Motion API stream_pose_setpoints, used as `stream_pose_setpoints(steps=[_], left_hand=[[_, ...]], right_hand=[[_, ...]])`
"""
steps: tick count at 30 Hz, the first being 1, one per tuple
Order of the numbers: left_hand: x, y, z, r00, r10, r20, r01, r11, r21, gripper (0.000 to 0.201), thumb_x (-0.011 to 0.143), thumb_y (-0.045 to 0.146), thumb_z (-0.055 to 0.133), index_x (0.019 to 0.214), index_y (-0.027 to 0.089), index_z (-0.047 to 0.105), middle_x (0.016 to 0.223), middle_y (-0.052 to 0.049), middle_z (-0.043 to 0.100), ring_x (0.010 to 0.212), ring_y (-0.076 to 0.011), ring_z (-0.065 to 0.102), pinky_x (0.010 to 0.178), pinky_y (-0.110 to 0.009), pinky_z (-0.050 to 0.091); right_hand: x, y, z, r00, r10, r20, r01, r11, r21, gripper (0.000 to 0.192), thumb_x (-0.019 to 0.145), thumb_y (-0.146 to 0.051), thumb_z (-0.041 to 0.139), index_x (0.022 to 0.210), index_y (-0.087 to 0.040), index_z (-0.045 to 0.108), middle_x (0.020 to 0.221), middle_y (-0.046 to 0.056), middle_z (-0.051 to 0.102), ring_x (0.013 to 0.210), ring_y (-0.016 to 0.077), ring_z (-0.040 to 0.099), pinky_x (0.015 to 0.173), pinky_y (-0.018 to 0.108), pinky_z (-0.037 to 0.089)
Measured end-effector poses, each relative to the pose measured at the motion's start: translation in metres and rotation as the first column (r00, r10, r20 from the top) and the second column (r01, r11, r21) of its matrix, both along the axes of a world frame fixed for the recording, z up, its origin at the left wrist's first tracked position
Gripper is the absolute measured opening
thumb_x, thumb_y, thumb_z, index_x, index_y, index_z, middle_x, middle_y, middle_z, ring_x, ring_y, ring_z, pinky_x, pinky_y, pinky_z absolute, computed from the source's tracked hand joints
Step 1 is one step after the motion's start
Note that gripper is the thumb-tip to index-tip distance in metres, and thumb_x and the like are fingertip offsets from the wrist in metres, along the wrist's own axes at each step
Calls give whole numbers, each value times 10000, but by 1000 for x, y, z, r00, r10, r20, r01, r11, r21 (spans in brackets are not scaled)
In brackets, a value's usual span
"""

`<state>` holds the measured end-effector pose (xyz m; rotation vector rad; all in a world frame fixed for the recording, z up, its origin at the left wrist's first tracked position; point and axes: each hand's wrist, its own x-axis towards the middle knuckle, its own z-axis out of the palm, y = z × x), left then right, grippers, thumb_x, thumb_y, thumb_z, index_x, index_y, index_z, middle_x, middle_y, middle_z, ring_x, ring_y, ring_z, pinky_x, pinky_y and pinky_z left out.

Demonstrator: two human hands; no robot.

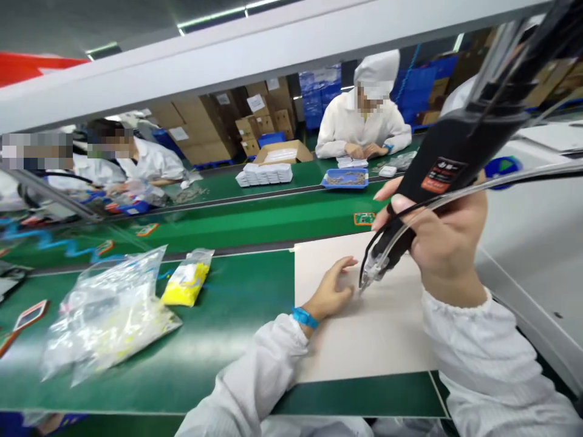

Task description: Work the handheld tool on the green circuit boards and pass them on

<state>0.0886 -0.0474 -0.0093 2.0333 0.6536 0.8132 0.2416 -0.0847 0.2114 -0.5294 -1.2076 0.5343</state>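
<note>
Green bench mat (237,315) carries a pale rectangular card sheet (378,340). Right hand (444,233) is wrapped around a black powered screwdriver (437,182), tip just above the sheet. Left hand (330,291) lies loosely open, fingertips on the sheet, holding nothing visible.

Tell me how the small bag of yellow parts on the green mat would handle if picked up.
The small bag of yellow parts is clear plastic and looks soft, so it would probably sag and flop. The contents bunch toward its near end, so they would likely shift when lifted. It looks light, and the glossy film may be slippery on the green mat.
</note>
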Motion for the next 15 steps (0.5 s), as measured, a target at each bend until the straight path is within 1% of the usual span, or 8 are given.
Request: stream_pose_setpoints(steps=[1,2,3,5,6,8,11,15], left_hand=[[5,-5,-3,997,34,65,-32,999,-30,749,869,233,692,1534,192,348,1532,-182,502,1393,-314,523,1157,-525,455],[12,-9,-5,991,60,119,-53,997,-60,757,835,259,738,1506,194,395,1510,-168,531,1371,-310,541,1163,-507,452],[19,-12,-6,984,83,155,-68,993,-98,716,813,285,765,1455,191,461,1447,-151,587,1314,-300,581,1147,-485,467],[29,-11,-7,980,116,158,-84,977,-197,552,820,320,758,1321,182,571,1241,-107,694,1127,-263,663,1052,-434,523],[31,-9,-7,979,139,147,-99,963,-250,459,836,322,737,1252,177,605,1128,-82,718,1022,-239,679,984,-403,546],[32,-2,-8,976,181,122,-134,938,-321,335,853,307,705,1152,172,636,964,-40,709,858,-197,655,860,-347,552],[28,9,-8,969,208,136,-155,934,-323,256,862,281,674,1089,166,648,907,-23,682,795,-175,606,797,-310,525],[27,15,-5,978,131,163,-86,962,-260,228,891,281,649,1086,164,657,983,-38,691,880,-193,619,875,-322,523]], right_hand=[[-1,7,-4,1000,-4,7,4,1000,-3,428,785,-216,812,1087,-216,508,838,-9,714,496,151,640,410,269,549],[-3,14,-9,1000,-5,14,6,1000,-5,442,789,-214,804,1101,-221,491,831,-20,715,482,147,634,405,265,549],[-5,21,-15,1000,-10,22,10,1000,-4,455,792,-209,796,1114,-223,474,828,-29,716,475,143,631,404,259,551],[-9,32,-26,999,-19,44,19,1000,-1,458,804,-199,776,1118,-227,443,824,-42,715,474,135,633,411,246,558],[-11,36,-31,998,-22,55,22,1000,-4,451,813,-196,765,1115,-230,432,822,-46,714,474,131,633,414,240,560],[-13,43,-40,997,-28,66,29,1000,-13,427,831,-212,756,1093,-240,419,803,-53,707,472,129,630,406,234,555],[-14,49,-49,997,-52,62,53,998,-24,430,840,-256,772,1095,-257,426,798,-49,704,470,135,623,386,245,539],[-12,51,-52,994,-102,43,103,994,-23,434,838,-298,783,1086,-254,430,803,-36,696,477,139,616,389,263,540]])
